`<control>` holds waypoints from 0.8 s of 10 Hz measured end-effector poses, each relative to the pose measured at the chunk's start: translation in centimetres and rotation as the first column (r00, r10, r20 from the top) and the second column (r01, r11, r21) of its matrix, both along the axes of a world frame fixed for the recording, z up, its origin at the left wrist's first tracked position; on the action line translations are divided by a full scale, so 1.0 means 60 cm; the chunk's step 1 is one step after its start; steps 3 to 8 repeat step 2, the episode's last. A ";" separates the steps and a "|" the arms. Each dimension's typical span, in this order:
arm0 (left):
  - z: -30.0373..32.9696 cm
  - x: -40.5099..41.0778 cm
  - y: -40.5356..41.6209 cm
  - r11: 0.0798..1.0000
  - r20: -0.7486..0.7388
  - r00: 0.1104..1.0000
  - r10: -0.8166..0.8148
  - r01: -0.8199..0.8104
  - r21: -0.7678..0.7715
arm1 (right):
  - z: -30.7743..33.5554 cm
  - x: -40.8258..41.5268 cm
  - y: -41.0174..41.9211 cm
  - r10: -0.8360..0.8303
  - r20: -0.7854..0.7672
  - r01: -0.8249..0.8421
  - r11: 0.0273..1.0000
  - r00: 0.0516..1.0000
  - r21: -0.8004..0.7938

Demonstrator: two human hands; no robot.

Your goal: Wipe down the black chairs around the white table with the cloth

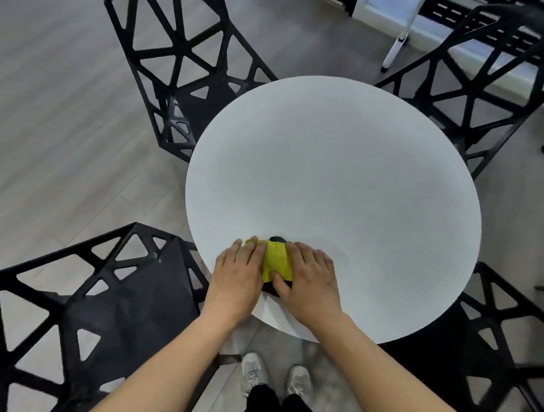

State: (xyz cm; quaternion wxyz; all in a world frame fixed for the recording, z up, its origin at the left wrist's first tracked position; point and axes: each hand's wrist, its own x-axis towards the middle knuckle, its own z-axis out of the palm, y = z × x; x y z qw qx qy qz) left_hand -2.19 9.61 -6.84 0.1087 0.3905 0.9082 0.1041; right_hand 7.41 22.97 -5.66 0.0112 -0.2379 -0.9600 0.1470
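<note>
Now the yellow cloth (275, 261) lies on the white table (345, 180) between both hands, left hand (236, 277) and right hand (308, 279) pressing it with relaxed fingers.

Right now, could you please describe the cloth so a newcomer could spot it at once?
Find the round white table ringed by black lattice chairs. At its near edge, the left hand and right hand rest on a bunched yellow cloth, the only brightly coloured thing there.
</note>
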 end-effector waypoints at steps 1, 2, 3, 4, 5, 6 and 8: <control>0.031 -0.004 0.003 1.000 -0.037 0.999 0.012 -0.011 0.023 | 0.017 0.003 0.014 -0.002 -0.052 -0.001 0.998 0.999 -0.058; 0.074 -0.005 0.015 0.997 -0.071 0.997 0.038 -0.033 0.072 | 0.054 0.000 0.034 -0.019 -0.116 0.012 0.998 0.993 -0.061; 0.074 -0.005 0.015 0.997 -0.071 0.997 0.038 -0.033 0.072 | 0.054 0.000 0.034 -0.019 -0.116 0.012 0.998 0.993 -0.061; 0.074 -0.005 0.015 0.997 -0.071 0.997 0.038 -0.033 0.072 | 0.054 0.000 0.034 -0.019 -0.116 0.012 0.998 0.993 -0.061; 0.074 -0.005 0.015 0.997 -0.071 0.997 0.038 -0.033 0.072 | 0.054 0.000 0.034 -0.019 -0.116 0.012 0.998 0.993 -0.061; 0.074 -0.005 0.015 0.997 -0.071 0.997 0.038 -0.033 0.072 | 0.054 0.000 0.034 -0.019 -0.116 0.012 0.998 0.993 -0.061; 0.074 -0.005 0.015 0.997 -0.071 0.997 0.038 -0.033 0.072 | 0.054 0.000 0.034 -0.019 -0.116 0.012 0.998 0.993 -0.061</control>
